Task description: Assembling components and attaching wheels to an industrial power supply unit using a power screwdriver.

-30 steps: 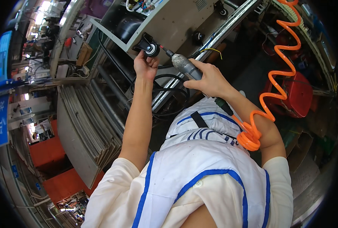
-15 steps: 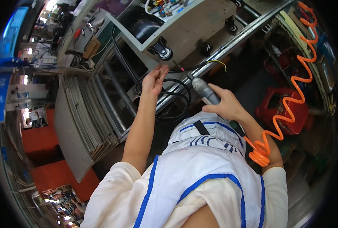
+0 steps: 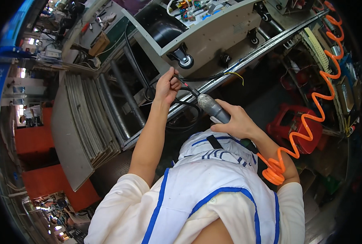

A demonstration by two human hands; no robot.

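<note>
My right hand (image 3: 238, 120) is wrapped round a grey air screwdriver (image 3: 213, 107), whose head seems covered in clear wrap. Its thin bit points up and left toward my left hand (image 3: 168, 86). The fingers of that hand are curled together close to the bit's tip; whatever they hold, if anything, is too small to name. Just beyond them is a black swivel caster (image 3: 183, 57) on the corner of a light grey metal cabinet (image 3: 217, 42). A black cable (image 3: 191, 105) loops beneath my left hand, beside the rail.
An orange coiled hose (image 3: 307, 134) hangs down at my right. The cabinet rests on a roller conveyor (image 3: 126, 93) with a metal edge rail. Flat grey panels (image 3: 81, 122) lean in a stack at left. A red machine (image 3: 295, 128) stands low at right.
The fingers of my left hand have gone from spread to curled by the bit tip. The screwdriver has moved slightly left and down, its bit now nearer that hand. My view has shifted a little.
</note>
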